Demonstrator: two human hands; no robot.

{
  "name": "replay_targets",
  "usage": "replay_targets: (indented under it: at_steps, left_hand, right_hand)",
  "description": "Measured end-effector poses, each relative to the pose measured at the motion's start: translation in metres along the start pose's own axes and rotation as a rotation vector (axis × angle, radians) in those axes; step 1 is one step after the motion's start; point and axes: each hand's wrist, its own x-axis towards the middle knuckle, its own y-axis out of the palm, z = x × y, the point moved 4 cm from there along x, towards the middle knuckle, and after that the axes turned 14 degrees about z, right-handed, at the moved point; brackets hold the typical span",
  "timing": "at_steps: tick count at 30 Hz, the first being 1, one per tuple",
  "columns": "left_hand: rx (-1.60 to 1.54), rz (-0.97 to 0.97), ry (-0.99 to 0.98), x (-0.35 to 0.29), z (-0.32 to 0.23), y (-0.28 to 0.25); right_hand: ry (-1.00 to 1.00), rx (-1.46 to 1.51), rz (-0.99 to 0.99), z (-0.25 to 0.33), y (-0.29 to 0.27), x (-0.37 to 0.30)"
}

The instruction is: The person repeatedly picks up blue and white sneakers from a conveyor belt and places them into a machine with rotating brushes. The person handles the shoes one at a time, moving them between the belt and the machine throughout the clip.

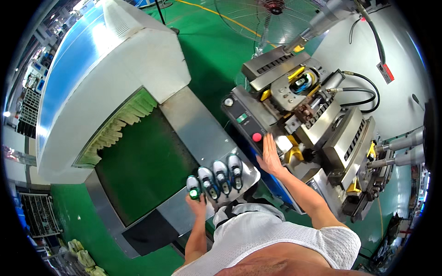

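My left hand (198,204) is closed around the heel end of a grey and dark sneaker (193,183), with a bright green-white glow at its opening. Three similar sneakers stand in a row to its right, the nearest sneaker (208,180) almost touching it. They sit on the metal ledge (248,171) of the conveyor machine. Stretched out flat, my right hand (270,156) lies by the front panel of the shoe machine (317,119), just right of a red push button (257,137). Its fingers hold nothing. Another shoe (302,83) sits in the far clamp of that machine.
On the left, a large white and blue tunnel housing (115,50) has a fringed curtain (120,129) over a dark green conveyor belt (142,161). A fan (271,18) stands at the back. Black hoses (363,92) loop over the shoe machine. Racks (39,214) stand at far left.
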Motion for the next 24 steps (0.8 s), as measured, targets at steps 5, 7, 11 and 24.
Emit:
replay_targets:
  at_steps: [5, 7, 11, 24]
  left_hand:
    - [-0.127, 0.265, -0.078, 0.016, 0.004, -0.025]
    - [-0.601, 0.322, -0.084, 0.022, 0.018, -0.038]
    - [-0.566, 0.376, -0.276, 0.027, 0.033, -0.09]
    - [-0.492, 0.453, -0.377, 0.054, 0.005, -0.165]
  right_hand:
    - [0.092, -0.169, 0.067, 0.01, 0.038, 0.001]
    - [-0.18, 0.015, 0.041, 0.061, 0.037, 0.002]
    - [-0.393, 0.456, 0.129, 0.163, 0.111, -0.01]
    - [0.508, 1.025, 0.142, 0.188, 0.21, -0.028]
